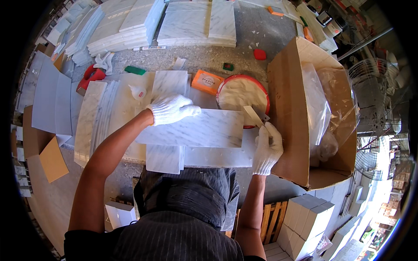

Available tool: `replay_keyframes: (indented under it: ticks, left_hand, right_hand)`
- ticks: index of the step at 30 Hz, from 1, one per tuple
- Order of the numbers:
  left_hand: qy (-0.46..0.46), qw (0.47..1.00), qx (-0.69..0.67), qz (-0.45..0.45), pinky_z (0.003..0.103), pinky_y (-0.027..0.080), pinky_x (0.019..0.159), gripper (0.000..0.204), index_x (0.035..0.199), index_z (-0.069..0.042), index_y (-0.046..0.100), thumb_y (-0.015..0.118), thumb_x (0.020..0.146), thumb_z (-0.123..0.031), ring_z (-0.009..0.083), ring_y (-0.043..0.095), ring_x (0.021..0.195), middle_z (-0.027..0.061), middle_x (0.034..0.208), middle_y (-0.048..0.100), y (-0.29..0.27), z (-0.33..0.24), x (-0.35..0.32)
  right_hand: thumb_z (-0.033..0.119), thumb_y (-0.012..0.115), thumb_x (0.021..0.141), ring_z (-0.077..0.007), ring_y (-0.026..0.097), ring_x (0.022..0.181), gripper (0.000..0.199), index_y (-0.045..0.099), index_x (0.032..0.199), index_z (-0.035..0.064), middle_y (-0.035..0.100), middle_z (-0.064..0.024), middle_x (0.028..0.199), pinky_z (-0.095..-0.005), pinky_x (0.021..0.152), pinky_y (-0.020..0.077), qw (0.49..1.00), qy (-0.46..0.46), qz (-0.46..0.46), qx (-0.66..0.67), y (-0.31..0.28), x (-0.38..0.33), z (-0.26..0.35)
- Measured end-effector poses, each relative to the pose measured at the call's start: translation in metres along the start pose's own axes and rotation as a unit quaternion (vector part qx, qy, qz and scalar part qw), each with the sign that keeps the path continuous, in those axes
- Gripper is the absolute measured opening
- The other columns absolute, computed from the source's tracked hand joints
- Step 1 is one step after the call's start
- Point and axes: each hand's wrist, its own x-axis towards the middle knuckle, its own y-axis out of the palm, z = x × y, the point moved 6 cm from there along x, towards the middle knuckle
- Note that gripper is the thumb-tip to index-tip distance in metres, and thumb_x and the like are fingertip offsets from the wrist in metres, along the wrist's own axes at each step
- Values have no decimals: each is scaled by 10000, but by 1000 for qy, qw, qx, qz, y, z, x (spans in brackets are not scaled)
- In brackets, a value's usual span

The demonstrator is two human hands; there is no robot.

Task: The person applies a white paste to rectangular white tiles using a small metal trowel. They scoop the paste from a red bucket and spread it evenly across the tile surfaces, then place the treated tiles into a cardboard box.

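My left hand [173, 110], in a white knitted glove, grips the far edge of a long grey-veined marble tile [209, 130]. This tile lies crosswise over a small stack of similar tiles [163, 158]. In my gloved right hand [267, 148], fingers closed, is a flat cream-coloured strip [252, 116], possibly a scraper blade. Its end reaches over the near right rim of a red-rimmed round tub [267, 93] filled with pale paste or powder. An orange hand pad [206, 82] sits just left of the tub.
A cardboard box [285, 113] with plastic bags stands close at right. Tiles lean at left [93, 117], and tile stacks [196, 24] line the far side. A small white bottle [137, 92], green block [135, 70], red tape dispenser [92, 78] and marker [149, 48] lie around.
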Motion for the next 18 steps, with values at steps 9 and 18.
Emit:
replay_keyframes:
  ticks: [9, 18]
  left_hand:
    - [-38, 997, -57, 27, 394, 482, 753, 508, 912, -37, 733, 571, 957, -517, 263, 659, 786, 149, 821, 698, 3, 1, -22]
    - [-40, 998, -49, 0, 428, 488, 770, 514, 900, -51, 735, 537, 965, -521, 331, 664, 797, 170, 838, 701, 15, 32, -66]
  right_hand:
    - [82, 684, 899, -285, 688, 901, 186, 730, 1075, 42, 692, -161, 999, -359, 786, 547, 921, -268, 19, -283, 11, -4, 34]
    - [55, 738, 856, -267, 664, 992, 295, 713, 1149, 36, 662, -160, 1114, -374, 882, 541, 929, -246, 20, -276, 14, -30, 75]
